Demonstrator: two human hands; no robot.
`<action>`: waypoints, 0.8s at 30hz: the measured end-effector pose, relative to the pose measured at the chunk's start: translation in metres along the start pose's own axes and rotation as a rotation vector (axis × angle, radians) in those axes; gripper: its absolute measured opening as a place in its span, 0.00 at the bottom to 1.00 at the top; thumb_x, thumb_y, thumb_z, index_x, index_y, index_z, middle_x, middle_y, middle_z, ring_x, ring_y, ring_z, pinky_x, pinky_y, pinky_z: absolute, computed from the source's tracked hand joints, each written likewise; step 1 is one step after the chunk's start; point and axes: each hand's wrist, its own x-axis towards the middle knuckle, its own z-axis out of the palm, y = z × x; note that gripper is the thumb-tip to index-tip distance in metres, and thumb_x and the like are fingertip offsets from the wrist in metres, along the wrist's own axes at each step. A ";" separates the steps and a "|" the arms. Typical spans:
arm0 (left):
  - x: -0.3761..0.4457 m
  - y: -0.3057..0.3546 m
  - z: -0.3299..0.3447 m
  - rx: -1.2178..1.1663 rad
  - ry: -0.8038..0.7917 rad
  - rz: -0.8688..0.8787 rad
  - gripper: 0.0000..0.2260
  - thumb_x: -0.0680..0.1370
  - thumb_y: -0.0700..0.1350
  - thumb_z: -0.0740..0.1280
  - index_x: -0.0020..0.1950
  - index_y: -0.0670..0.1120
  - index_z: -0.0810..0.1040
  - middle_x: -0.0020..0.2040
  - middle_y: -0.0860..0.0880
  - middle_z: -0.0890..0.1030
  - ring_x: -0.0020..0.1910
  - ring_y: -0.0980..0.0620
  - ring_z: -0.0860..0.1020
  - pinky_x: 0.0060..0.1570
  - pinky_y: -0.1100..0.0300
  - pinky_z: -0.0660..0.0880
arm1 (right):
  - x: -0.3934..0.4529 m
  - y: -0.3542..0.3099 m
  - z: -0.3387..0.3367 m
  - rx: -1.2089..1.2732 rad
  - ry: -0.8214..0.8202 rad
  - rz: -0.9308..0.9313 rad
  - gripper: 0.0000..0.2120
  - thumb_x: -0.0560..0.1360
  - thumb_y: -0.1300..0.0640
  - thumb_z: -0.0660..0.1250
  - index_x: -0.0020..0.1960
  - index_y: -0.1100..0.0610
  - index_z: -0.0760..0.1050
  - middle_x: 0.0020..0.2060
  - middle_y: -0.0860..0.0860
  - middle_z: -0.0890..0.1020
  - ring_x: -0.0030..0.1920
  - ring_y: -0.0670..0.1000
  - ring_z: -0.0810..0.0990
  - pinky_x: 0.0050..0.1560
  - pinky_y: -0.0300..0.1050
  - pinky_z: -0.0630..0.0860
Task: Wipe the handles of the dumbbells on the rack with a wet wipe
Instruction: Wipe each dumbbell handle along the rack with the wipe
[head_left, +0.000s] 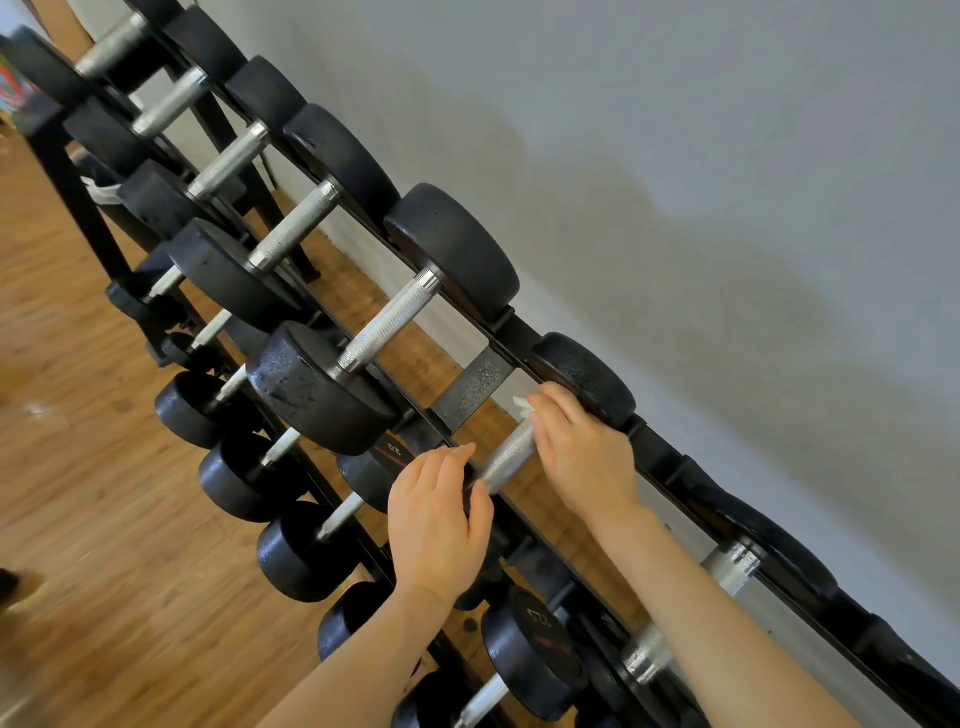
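Here, 2 hands — left hand (439, 525), right hand (582, 447) — on 1 dumbbell handle (509, 457).

Single head-worn wide-angle view, tilting steeply, looking forward and down along the dumbbell rack (470, 387) at close range. Both forearms are entering from the bottom edge; wall (727, 182) lying right, wooden floor (78, 493) left.

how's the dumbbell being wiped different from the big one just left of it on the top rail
The dumbbell being wiped has a hand at each end: the left hand grips its near black head and the right hand presses a white wet wipe on its handle. The bigger black dumbbell beside it sits untouched, its handle fully exposed. Its heads look larger too. Both have knurled silver handles and black round heads, and lie across the black rack rails.
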 end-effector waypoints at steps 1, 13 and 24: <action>0.000 0.000 0.000 -0.004 0.000 0.001 0.18 0.78 0.52 0.57 0.61 0.47 0.79 0.53 0.53 0.82 0.56 0.53 0.77 0.59 0.61 0.67 | -0.001 -0.003 0.001 0.029 0.003 0.027 0.20 0.81 0.50 0.51 0.56 0.58 0.78 0.57 0.52 0.80 0.38 0.46 0.82 0.31 0.28 0.67; 0.000 -0.001 0.001 0.004 -0.009 0.001 0.18 0.78 0.52 0.57 0.62 0.47 0.79 0.53 0.52 0.82 0.55 0.52 0.78 0.58 0.60 0.67 | -0.016 -0.014 0.012 0.197 0.012 -0.020 0.17 0.81 0.51 0.55 0.60 0.58 0.78 0.60 0.53 0.80 0.46 0.48 0.84 0.41 0.35 0.80; -0.001 -0.002 -0.003 0.009 -0.046 -0.013 0.20 0.78 0.53 0.55 0.62 0.46 0.78 0.56 0.51 0.81 0.59 0.51 0.76 0.62 0.59 0.66 | -0.030 -0.019 0.025 0.208 0.136 -0.011 0.21 0.83 0.49 0.53 0.62 0.61 0.77 0.59 0.56 0.79 0.56 0.52 0.80 0.45 0.42 0.82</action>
